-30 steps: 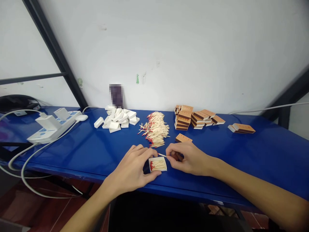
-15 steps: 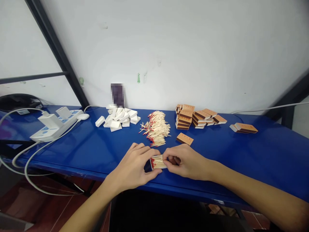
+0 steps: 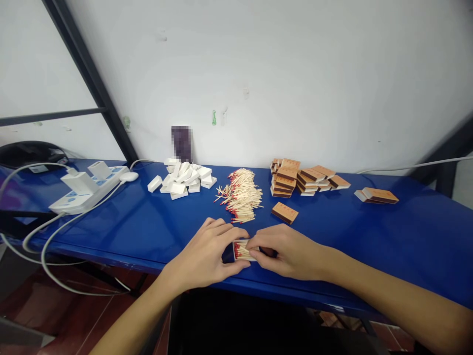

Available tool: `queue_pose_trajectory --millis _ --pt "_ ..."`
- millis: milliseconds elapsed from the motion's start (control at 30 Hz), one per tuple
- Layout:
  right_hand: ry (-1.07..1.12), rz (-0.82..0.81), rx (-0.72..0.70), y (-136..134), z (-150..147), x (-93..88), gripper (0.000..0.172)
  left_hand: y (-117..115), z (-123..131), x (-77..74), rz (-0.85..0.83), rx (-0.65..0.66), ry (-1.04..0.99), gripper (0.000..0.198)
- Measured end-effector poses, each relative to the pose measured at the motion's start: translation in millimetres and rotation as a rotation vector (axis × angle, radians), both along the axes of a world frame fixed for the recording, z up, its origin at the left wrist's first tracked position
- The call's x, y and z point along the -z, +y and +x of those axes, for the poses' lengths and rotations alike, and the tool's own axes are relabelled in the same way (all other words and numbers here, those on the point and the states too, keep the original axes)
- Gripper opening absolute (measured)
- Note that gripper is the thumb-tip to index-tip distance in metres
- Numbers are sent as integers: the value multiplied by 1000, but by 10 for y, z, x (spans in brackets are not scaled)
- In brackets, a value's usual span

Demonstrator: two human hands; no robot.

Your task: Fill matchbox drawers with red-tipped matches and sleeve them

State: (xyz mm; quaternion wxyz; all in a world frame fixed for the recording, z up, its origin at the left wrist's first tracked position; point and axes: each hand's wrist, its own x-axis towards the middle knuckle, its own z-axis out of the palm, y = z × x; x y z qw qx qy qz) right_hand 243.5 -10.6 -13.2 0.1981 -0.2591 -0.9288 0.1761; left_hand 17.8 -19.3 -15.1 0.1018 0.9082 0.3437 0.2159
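Note:
A small white matchbox tray [image 3: 234, 252] filled with red-tipped matches [image 3: 241, 250] lies near the table's front edge. Around its left part curves my left hand [image 3: 212, 252], holding the long sides between thumb and fingers. My right hand [image 3: 283, 250] reaches over the tray's right end, with index finger and thumb bent close together on the matches. Its other fingers are curled under and partly hidden, as is the tray's right end. Just beyond the hands is a heap of loose matches [image 3: 244, 195], with one closed matchbox [image 3: 285, 212] to its right.
White empty-looking trays [image 3: 185, 180] are piled at the back left. Stacked matchboxes [image 3: 286, 176] stand at the back right, and a partly open matchbox [image 3: 380, 195] lies farther right. A power strip [image 3: 79, 197] with cables [image 3: 44, 251] occupies the left side of the blue table [image 3: 121, 231].
My right hand's fingertips have shifted slightly left and down onto the matches in the tray. My left hand keeps its hold. The whole view has shifted a little.

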Motion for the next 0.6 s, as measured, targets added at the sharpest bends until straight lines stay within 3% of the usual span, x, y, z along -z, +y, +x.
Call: queue_pose_trajectory --millis 267,600 --pt "17 99 43 14 27 25 21 4 9 -1 6 6 -10 23" --pt "22 175 -63 -15 4 11 17 12 10 8 -2 24 -1 17"
